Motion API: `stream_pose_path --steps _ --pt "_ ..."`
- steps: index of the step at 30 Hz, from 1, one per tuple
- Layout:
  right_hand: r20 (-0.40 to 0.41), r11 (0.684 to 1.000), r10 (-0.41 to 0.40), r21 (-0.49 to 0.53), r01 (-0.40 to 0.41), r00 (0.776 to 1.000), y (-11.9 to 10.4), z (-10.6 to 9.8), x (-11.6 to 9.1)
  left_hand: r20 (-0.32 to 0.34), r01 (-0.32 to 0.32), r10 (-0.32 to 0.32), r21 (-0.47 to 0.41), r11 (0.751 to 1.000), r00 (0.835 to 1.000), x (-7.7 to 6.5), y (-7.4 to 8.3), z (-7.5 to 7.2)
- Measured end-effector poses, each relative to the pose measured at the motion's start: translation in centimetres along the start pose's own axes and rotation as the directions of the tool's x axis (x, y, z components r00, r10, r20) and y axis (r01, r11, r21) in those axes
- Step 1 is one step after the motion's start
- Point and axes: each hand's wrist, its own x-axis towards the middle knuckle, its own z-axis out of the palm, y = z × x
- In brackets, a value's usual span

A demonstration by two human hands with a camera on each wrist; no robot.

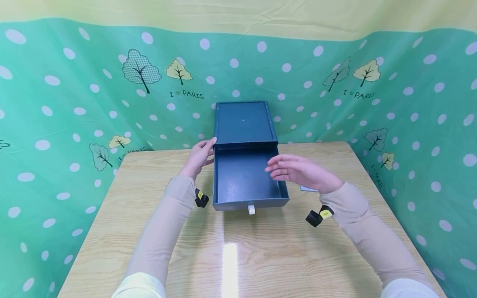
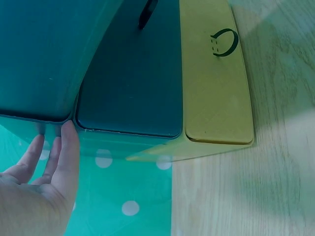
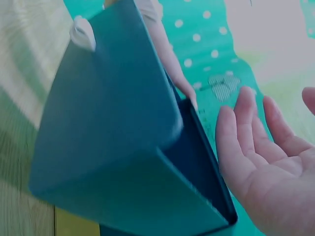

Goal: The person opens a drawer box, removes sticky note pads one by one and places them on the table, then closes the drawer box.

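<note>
A dark blue drawer cabinet stands at the back of the table, its top drawer pulled out. The drawer's inside looks bare, and a white loop handle sticks out of its front. My left hand touches the cabinet's left side near the front corner, fingers fairly straight. Over the drawer's right edge hovers my right hand, its fingers relaxed and holding nothing. In the left wrist view, a blue drawer and a yellow drawer with a dark loop handle sit closed below the top one.
A flat pale item lies on the wooden table right of the cabinet, partly hidden by the right hand. Green dotted cloth hangs behind and at both sides. Each wrist carries a small black camera.
</note>
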Motion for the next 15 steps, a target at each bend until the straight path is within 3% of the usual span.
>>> stream_pose_path --steps 5,15 --pt "0.122 1.0 0.019 -0.023 -0.017 0.992 0.0 1.3 0.0 -0.003 0.003 -0.003 0.006 1.0 1.0 -0.1 0.1 0.0" --pt "0.314 0.996 0.043 -0.086 -0.017 0.948 0.5 3.1 -0.4 -0.002 0.014 -0.013 0.017 1.0 1.0 -0.1 0.1 0.0"
